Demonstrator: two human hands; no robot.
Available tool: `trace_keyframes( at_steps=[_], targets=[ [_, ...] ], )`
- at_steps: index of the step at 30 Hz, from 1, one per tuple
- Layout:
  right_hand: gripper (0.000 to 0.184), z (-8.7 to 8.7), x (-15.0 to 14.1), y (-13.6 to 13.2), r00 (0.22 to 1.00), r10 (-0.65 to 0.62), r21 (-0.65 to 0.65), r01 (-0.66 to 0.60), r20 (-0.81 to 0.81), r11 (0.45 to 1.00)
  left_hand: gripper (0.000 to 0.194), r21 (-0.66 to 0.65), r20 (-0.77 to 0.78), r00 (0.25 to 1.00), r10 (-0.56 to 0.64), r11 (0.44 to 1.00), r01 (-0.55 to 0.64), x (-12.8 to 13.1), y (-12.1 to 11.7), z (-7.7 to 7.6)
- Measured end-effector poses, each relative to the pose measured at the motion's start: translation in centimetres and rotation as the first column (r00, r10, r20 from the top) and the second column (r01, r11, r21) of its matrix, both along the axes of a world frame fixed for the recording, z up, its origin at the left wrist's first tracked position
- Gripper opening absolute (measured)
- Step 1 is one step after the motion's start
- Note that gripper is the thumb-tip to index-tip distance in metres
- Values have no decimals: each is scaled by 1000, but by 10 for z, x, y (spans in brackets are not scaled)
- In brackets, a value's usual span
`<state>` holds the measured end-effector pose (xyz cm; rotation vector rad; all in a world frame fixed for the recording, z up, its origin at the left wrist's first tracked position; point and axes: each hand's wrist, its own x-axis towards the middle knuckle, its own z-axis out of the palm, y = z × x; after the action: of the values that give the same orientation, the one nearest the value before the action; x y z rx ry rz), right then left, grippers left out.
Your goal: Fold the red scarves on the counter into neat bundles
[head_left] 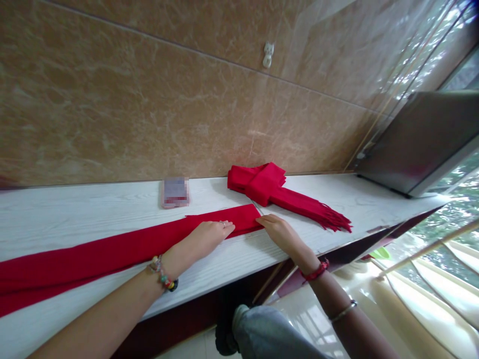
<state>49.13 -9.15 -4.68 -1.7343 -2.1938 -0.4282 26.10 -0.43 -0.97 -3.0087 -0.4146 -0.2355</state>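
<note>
A long strip of red cloth (123, 249), which looks like a folded scarf, runs along the white counter from the left edge of the view. My left hand (204, 239) lies flat on the cloth near its right end, fingers stretched out. At that end, my right hand (279, 230) pinches the cloth's edge between thumb and fingers. Just behind, a second red scarf (267, 187) lies folded and wrapped across itself, its fringe spread to the right.
The white counter (75, 209) meets a brown marbled tile wall (149, 99). A blurred-out phone-like item (175, 193) lies near the wall. One small white cat-shaped hook (268, 55) is on the tiles. A dark grey box-like appliance (415, 139) stands at the right end, by a window.
</note>
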Motion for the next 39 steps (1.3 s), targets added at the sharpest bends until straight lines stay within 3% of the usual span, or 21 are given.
trace_keyframes(
  at_steps=[5,8,12,17,24,32,39],
  targets=[
    [33,4,-2,-2,996,3,17,-1,-86,1000,43,-5,31,998,-51,999,52,-4,-2,4],
    [26,12,-6,-3,995,24,16,-22,-101,1000,32,62,-7,996,-88,994,88,-2,0,6],
    [18,17,-12,-2,998,59,-6,-59,35,998,22,117,-19,997,-77,990,79,1,4,4],
    [20,17,-15,0,977,78,-46,-70,197,996,18,84,14,997,-81,993,80,2,5,-1],
    [26,21,-21,-3,987,29,-13,-28,157,1000,18,101,31,997,-67,993,64,4,6,-5],
    [18,21,-28,5,989,90,-37,-86,118,996,19,82,22,1000,-14,997,12,7,-1,3],
    [25,18,-26,4,993,66,-51,-61,98,997,18,84,13,1000,-5,996,4,5,0,-1]
  ],
)
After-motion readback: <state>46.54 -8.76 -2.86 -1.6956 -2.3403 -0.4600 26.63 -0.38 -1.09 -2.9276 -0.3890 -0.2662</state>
